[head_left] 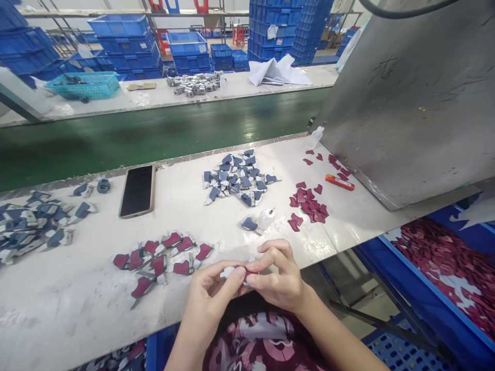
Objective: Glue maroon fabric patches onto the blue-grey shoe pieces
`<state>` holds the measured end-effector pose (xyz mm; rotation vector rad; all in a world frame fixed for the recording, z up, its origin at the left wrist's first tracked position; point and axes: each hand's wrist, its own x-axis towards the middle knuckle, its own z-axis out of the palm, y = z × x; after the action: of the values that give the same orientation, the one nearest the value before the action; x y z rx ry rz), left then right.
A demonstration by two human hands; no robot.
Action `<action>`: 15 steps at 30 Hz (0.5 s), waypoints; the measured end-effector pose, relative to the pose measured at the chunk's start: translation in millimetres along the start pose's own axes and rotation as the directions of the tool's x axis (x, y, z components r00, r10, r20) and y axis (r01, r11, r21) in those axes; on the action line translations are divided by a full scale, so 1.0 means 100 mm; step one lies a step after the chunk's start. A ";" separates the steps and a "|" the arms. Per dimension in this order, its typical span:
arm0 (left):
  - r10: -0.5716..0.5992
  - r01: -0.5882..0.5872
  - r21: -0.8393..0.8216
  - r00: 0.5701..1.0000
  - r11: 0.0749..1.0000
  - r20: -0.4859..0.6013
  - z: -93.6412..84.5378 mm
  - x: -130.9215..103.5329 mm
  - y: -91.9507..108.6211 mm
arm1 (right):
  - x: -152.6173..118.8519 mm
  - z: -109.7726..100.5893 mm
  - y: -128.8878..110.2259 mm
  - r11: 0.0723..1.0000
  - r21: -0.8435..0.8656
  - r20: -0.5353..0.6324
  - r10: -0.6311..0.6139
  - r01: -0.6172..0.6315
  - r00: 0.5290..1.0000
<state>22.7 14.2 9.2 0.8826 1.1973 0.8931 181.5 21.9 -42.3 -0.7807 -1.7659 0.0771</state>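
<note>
My left hand (214, 291) and my right hand (280, 275) meet at the table's front edge, both closed on one small white-and-maroon part (227, 272). Its white end sticks out by my left thumb; fingers cover much of the maroon piece. Just beyond lie a small white squeeze bottle (266, 219) and a navy-and-white part (249, 223). To the left, several grey parts with maroon faces (158, 265) lie loosely grouped. Further back is a pile of navy-faced parts (235, 178), and on the right a heap of loose maroon pieces (311, 205).
A phone (137, 191) lies left of centre, near more navy parts (29, 224). An orange-red stick (339, 182) sits by the metal panel (421, 103) at right. A blue bin (410, 268) of maroon pieces stands lower right. Behind the table runs a green conveyor (162, 129).
</note>
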 end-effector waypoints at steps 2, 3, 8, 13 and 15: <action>-0.074 0.074 -0.092 0.997 0.993 0.004 -0.01 0.00 0.00 | -0.01 0.03 0.00 1.000 0.001 0.006 -0.026 0.026 1.000; -0.108 0.107 -0.129 0.994 0.986 0.002 -0.02 -0.01 0.01 | -0.02 0.05 -0.01 0.999 0.001 0.002 -0.041 0.041 0.999; -0.123 0.103 -0.202 0.989 0.974 -0.085 -0.10 -0.03 -0.04 | 0.02 0.16 -0.02 0.996 -0.018 -0.038 -0.088 0.088 0.995; 0.006 -0.042 -0.103 0.945 0.994 -0.327 -0.29 -0.01 -0.25 | 0.08 0.24 -0.01 0.997 -0.059 0.064 -0.038 0.041 0.997; 0.180 -0.126 0.146 0.865 0.981 -0.469 -0.45 0.01 -0.30 | 0.07 0.20 0.01 0.997 -0.079 0.088 0.000 0.007 0.996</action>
<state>-18.9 6.9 -25.1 0.8801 1.6350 1.2334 163.1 32.8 -44.0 -0.8420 -1.8628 0.0397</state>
